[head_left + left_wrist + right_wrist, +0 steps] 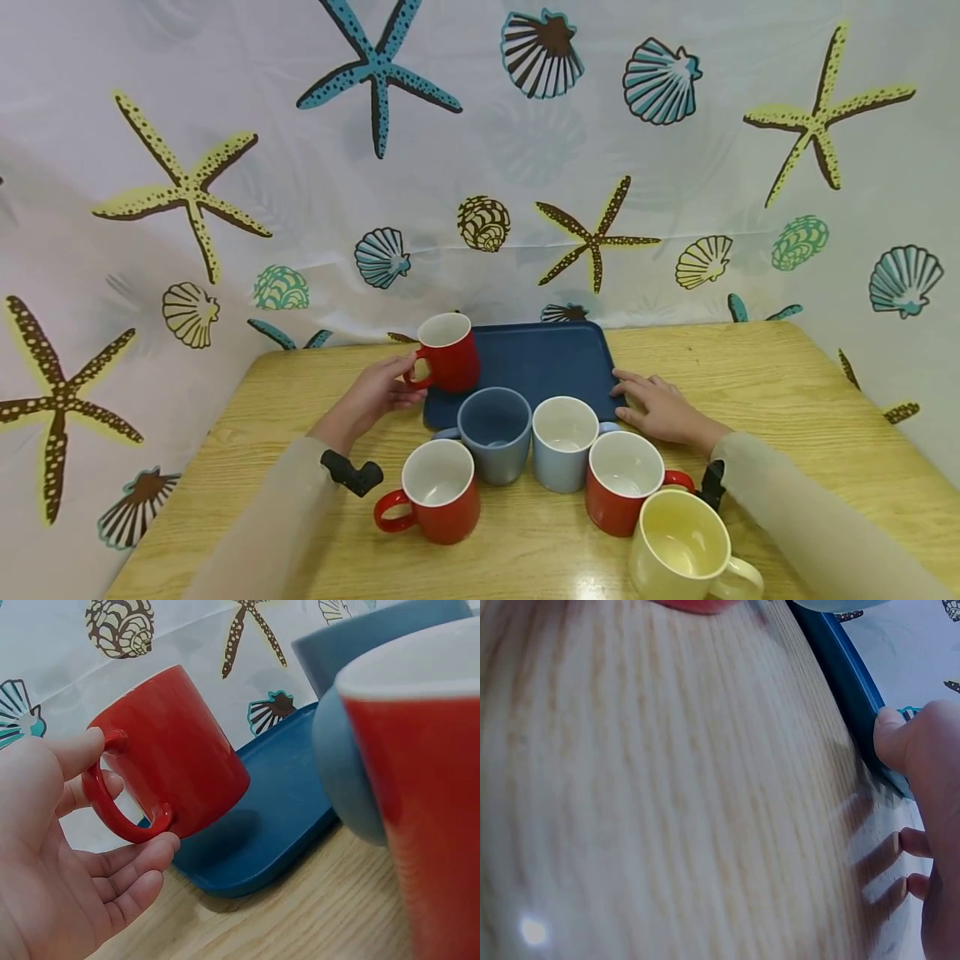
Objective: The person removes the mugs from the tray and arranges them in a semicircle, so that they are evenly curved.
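Note:
A red mug (454, 364) with a white inside is over the left end of the dark blue tray (543, 358). My left hand (375, 392) pinches its handle (120, 821) between thumb and index finger, the other fingers below the handle. In the left wrist view a shadow lies on the tray under the mug; whether its base touches the tray I cannot tell. My right hand (660, 408) is at the tray's right edge, palm down with fingers spread. In the right wrist view its thumb (892, 739) rests against the tray's rim.
Before the tray stand a grey-blue mug (497, 446), a light blue mug (561, 458) and two more red mugs, one left (450, 508) and one right (611, 500). A yellow mug (675, 558) is nearest the right forearm. A patterned cloth (480, 125) hangs behind the wooden table (757, 375).

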Tool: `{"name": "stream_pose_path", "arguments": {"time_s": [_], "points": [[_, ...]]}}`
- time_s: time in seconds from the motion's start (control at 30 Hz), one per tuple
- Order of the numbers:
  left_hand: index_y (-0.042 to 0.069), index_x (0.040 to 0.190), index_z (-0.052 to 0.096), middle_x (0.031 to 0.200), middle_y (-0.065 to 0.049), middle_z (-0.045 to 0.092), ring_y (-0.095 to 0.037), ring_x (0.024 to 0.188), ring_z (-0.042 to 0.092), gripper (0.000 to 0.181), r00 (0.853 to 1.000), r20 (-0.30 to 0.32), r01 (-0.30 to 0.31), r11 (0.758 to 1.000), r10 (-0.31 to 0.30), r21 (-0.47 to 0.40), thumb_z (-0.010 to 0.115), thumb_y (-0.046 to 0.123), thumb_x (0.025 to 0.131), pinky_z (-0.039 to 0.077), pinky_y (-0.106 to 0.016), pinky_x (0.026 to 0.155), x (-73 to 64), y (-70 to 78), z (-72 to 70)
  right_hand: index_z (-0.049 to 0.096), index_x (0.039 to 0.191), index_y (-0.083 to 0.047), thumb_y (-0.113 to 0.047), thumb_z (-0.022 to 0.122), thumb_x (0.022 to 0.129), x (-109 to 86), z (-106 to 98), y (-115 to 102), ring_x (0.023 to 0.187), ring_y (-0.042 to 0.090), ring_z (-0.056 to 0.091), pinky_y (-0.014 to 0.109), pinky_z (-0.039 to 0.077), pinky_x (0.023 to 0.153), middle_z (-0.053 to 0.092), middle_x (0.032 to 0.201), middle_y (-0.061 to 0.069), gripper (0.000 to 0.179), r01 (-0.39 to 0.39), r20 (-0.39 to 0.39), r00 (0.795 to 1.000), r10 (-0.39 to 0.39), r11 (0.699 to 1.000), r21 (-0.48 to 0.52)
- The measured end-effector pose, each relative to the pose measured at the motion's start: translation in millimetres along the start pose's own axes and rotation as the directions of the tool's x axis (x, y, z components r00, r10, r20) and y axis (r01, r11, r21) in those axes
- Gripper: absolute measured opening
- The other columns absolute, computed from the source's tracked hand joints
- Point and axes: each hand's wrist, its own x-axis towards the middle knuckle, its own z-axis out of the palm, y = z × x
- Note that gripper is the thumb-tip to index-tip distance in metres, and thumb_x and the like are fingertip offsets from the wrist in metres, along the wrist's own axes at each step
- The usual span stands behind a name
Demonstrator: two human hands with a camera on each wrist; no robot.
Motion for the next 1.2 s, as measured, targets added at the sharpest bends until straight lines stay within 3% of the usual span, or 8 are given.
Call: {"name": "stream_pose_path", "arguments": {"time_s": [0.33,0.5,0.67,0.77,1.0,1.2], "points": [[0.002,0.110,0.046,0.111,-0.020,0.058,-0.038,0.100,0.057,0.049,0.999,-0.022,-0.037,0.999,0.037,0.007,0.045,0.048,0.094,0.048,-0.039,0.089,-21.1,-4.8,-9.9,0.059,0.121,-0.015,-0.034,0.056,0.092,0.3,0.4,0.0,0.119,0.034,0.039,0.060,0.028,0.098,0.033,0.147,0.011,0.034,0.006,0.004,1.000,-0.006,1.000,-0.001],[0.001,0.104,0.047,0.112,-0.022,0.058,-0.037,0.102,0.058,0.049,0.998,-0.040,-0.049,0.999,0.050,0.020,0.046,0.049,0.094,0.049,-0.037,0.087,-33.0,-7.8,-15.8,0.058,0.121,-0.015,-0.035,0.056,0.092,1.4,-0.9,-1.3,0.120,0.034,0.038,0.059,0.027,0.099,0.032,0.147,0.011,0.035,0.004,0.014,1.000,-0.004,1.000,0.004],[-0.001,0.114,0.046,0.117,-0.026,0.056,-0.037,0.104,0.057,0.055,0.998,-0.046,-0.047,0.998,0.049,0.035,0.047,0.051,0.093,0.049,-0.034,0.086,-43.6,-10.3,-18.8,0.058,0.122,-0.015,-0.034,0.055,0.092,1.0,-1.5,0.0,0.120,0.033,0.038,0.059,0.027,0.099,0.032,0.148,0.010,0.035,-0.005,0.020,1.000,0.005,1.000,-0.003],[0.002,0.114,0.048,0.113,-0.023,0.058,-0.035,0.102,0.058,0.053,0.997,-0.055,-0.058,0.998,0.060,0.033,0.047,0.050,0.093,0.049,-0.034,0.085,-50.8,-13.1,-21.0,0.058,0.122,-0.015,-0.034,0.055,0.092,0.7,-1.4,0.1,0.120,0.033,0.038,0.059,0.027,0.099,0.032,0.148,0.010,0.035,-0.005,0.019,1.000,0.005,1.000,-0.001],[0.009,0.098,0.049,0.107,-0.022,0.061,-0.035,0.098,0.060,0.042,0.993,-0.085,-0.082,0.997,0.081,-0.012,0.049,0.051,0.092,0.050,-0.032,0.082,-68.2,-19.5,-26.9,0.058,0.121,-0.014,-0.034,0.054,0.093,-0.3,1.2,-0.5,0.117,0.034,0.040,0.060,0.027,0.097,0.033,0.147,0.013,0.035,0.028,0.020,0.999,-0.028,1.000,0.006],[0.009,0.094,0.049,0.103,-0.016,0.065,-0.030,0.096,0.062,0.042,0.992,-0.092,-0.087,0.995,0.082,-0.044,0.050,0.050,0.091,0.050,-0.031,0.081,-81.3,-20.1,-28.7,0.058,0.122,-0.015,-0.034,0.054,0.093,0.0,-0.1,-0.5,0.118,0.034,0.039,0.060,0.026,0.098,0.032,0.147,0.012,0.035,0.009,0.019,1.000,-0.009,1.000,0.002]]}}
